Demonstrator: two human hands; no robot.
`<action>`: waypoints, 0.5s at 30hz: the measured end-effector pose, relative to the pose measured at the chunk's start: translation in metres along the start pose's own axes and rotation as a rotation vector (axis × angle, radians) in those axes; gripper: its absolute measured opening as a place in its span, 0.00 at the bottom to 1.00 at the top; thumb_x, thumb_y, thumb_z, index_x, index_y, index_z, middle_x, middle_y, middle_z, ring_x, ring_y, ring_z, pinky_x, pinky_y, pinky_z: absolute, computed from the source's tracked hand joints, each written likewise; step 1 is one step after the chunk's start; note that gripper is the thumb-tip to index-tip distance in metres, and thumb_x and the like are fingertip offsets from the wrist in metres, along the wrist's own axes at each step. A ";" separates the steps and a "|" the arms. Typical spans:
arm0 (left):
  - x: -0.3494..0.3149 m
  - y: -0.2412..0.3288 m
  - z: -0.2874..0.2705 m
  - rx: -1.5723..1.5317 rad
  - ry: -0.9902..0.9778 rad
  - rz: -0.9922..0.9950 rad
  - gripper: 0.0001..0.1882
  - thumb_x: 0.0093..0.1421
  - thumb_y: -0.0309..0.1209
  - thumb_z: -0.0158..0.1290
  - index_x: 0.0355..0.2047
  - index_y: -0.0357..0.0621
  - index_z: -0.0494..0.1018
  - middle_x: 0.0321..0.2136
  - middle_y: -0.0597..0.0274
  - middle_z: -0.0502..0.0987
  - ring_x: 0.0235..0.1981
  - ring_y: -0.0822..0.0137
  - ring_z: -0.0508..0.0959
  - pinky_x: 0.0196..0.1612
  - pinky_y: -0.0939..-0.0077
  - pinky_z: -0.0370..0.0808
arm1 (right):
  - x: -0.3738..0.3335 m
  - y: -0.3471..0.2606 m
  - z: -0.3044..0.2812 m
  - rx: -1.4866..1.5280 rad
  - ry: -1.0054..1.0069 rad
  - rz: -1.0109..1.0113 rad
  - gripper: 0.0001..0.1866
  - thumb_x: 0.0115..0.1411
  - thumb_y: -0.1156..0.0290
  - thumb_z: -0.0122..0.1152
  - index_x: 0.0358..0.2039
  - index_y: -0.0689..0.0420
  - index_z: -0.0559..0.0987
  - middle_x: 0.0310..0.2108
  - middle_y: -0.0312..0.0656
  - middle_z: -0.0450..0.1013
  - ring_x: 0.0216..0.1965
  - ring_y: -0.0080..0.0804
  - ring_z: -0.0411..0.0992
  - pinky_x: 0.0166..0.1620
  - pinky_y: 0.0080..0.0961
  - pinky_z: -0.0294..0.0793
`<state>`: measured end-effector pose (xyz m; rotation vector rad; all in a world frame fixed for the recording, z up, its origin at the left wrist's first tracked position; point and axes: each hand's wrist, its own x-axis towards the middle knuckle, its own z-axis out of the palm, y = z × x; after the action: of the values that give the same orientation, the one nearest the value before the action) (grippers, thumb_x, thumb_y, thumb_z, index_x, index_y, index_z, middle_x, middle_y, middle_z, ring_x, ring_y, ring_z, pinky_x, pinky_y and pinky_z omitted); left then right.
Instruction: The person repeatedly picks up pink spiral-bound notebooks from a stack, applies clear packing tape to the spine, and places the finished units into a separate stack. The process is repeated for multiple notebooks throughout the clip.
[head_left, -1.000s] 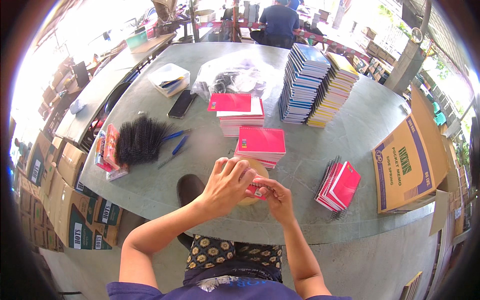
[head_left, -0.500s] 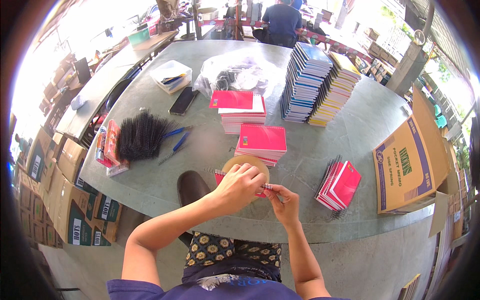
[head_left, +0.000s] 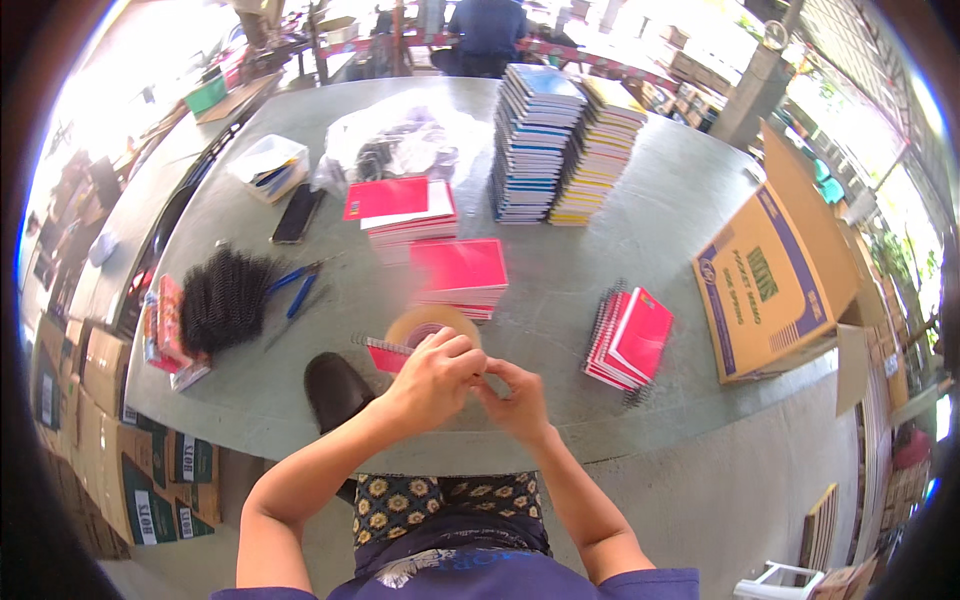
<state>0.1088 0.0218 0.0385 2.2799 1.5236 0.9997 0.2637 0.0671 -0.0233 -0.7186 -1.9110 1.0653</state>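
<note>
My left hand [head_left: 432, 378] is closed around a small red spiral notebook [head_left: 385, 356], covering most of it. A dark wire coil [head_left: 361, 340] runs along the notebook's edge and sticks out past its left end. My right hand [head_left: 512, 398] pinches at the opposite end of the coil, its fingertips against the left hand's; the exact spot is hidden. Under the hands lies a tan ring like a roll of tape [head_left: 412, 322]. Just beyond stands a stack of red-covered notebooks [head_left: 460, 268], with a second red stack [head_left: 400, 205] behind it.
Coiled notebooks [head_left: 632, 335] lie to the right, near an open carton [head_left: 765, 285]. Tall blue [head_left: 535, 150] and yellow [head_left: 597, 155] notebook stacks stand behind. Leftward are black wire coils [head_left: 222, 300], blue-handled pliers [head_left: 298, 292], a phone [head_left: 297, 214] and a white tub [head_left: 270, 168].
The view has swung right, so the table's things sit further left. My right fingers have closed in against my left hand, and the coil end seen there before is hidden.
</note>
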 end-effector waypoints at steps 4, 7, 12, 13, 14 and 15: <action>0.009 0.026 -0.017 0.224 0.228 0.103 0.18 0.48 0.30 0.60 0.42 0.46 0.74 0.44 0.56 0.71 0.48 0.49 0.68 0.50 0.56 0.66 | 0.001 -0.013 -0.029 0.031 0.139 -0.026 0.14 0.57 0.79 0.56 0.45 0.57 0.78 0.39 0.46 0.77 0.39 0.29 0.77 0.39 0.25 0.75; 0.011 0.036 -0.046 0.265 0.458 0.008 0.17 0.47 0.29 0.63 0.39 0.47 0.75 0.43 0.56 0.72 0.46 0.54 0.70 0.49 0.60 0.67 | 0.004 -0.033 -0.104 -0.342 0.520 -0.232 0.14 0.58 0.79 0.54 0.44 0.58 0.78 0.42 0.48 0.76 0.41 0.33 0.76 0.41 0.29 0.76; -0.001 0.025 -0.025 0.231 0.348 0.001 0.15 0.46 0.26 0.62 0.37 0.46 0.76 0.42 0.57 0.72 0.45 0.54 0.70 0.48 0.60 0.68 | -0.020 -0.009 -0.162 -0.952 0.429 -0.033 0.13 0.56 0.70 0.59 0.43 0.56 0.80 0.42 0.44 0.76 0.46 0.40 0.72 0.51 0.35 0.69; -0.001 0.025 -0.014 0.219 0.311 0.020 0.15 0.46 0.25 0.62 0.36 0.46 0.76 0.42 0.57 0.72 0.45 0.54 0.70 0.48 0.60 0.68 | -0.026 0.000 -0.162 -0.985 0.380 -0.055 0.13 0.56 0.68 0.59 0.42 0.56 0.80 0.42 0.43 0.76 0.46 0.40 0.72 0.50 0.35 0.69; -0.003 0.028 -0.004 0.184 0.277 0.034 0.16 0.46 0.25 0.62 0.37 0.47 0.76 0.42 0.57 0.72 0.45 0.53 0.70 0.48 0.59 0.68 | -0.030 0.007 -0.156 -1.005 0.322 -0.069 0.14 0.56 0.66 0.59 0.42 0.55 0.80 0.42 0.43 0.76 0.46 0.40 0.72 0.49 0.34 0.69; -0.001 0.028 0.003 0.164 0.255 0.042 0.15 0.46 0.26 0.62 0.37 0.47 0.75 0.42 0.57 0.71 0.45 0.53 0.70 0.48 0.59 0.67 | -0.033 0.011 -0.154 -1.025 0.264 -0.084 0.14 0.56 0.65 0.59 0.42 0.55 0.80 0.42 0.42 0.76 0.45 0.39 0.72 0.48 0.34 0.69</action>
<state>0.1315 0.0093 0.0506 2.3774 1.7199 1.2622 0.4129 0.1096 0.0029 -1.2265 -2.1516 -0.1529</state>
